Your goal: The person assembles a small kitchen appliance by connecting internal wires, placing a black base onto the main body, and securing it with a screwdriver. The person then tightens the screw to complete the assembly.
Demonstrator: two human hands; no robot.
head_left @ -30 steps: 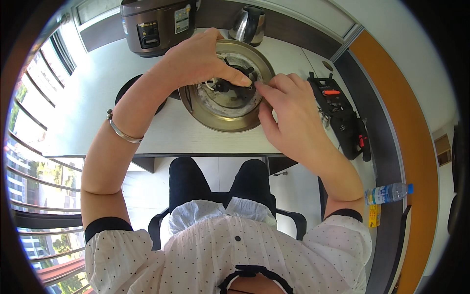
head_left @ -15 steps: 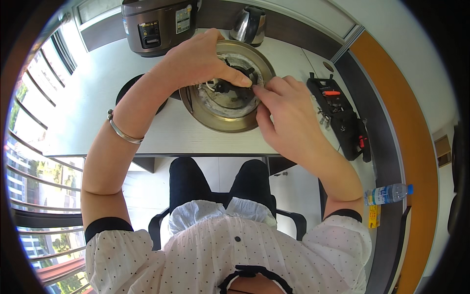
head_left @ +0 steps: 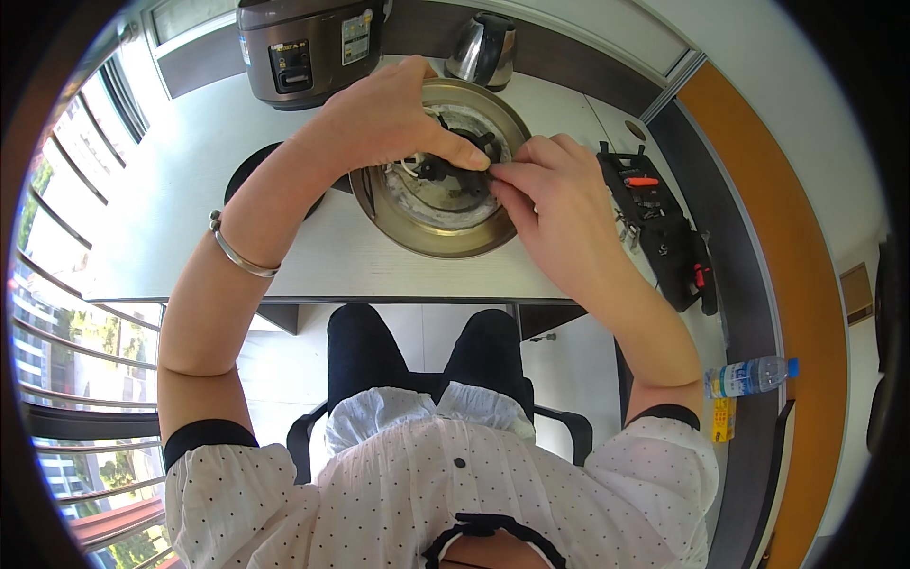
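A round, brass-coloured metal bowl-shaped body (head_left: 445,243) rests on the white desk, its chalky grey middle showing. At its centre is a black fitting (head_left: 457,180) with a pale wire (head_left: 408,169). My left hand (head_left: 403,119) reaches over the far left rim, its thumb stretched across the fitting and pressing there. The other left fingers are mostly hidden behind the hand. From the right, my right hand (head_left: 550,185) pinches with thumb and forefinger at the fitting's right edge, against the left thumb tip. Whatever is in that pinch is too small to make out.
A brown rice cooker (head_left: 308,57) and a steel kettle (head_left: 482,49) stand at the back. A black disc (head_left: 248,175) lies left. An opened black tool case (head_left: 654,213) with red-handled tools is on the right, with a water bottle (head_left: 749,376) and yellow packet (head_left: 723,419) nearer.
My right hand has shifted slightly up, and its fingers have drawn closer together at the fitting's edge. The left hand and the metal body have hardly moved.
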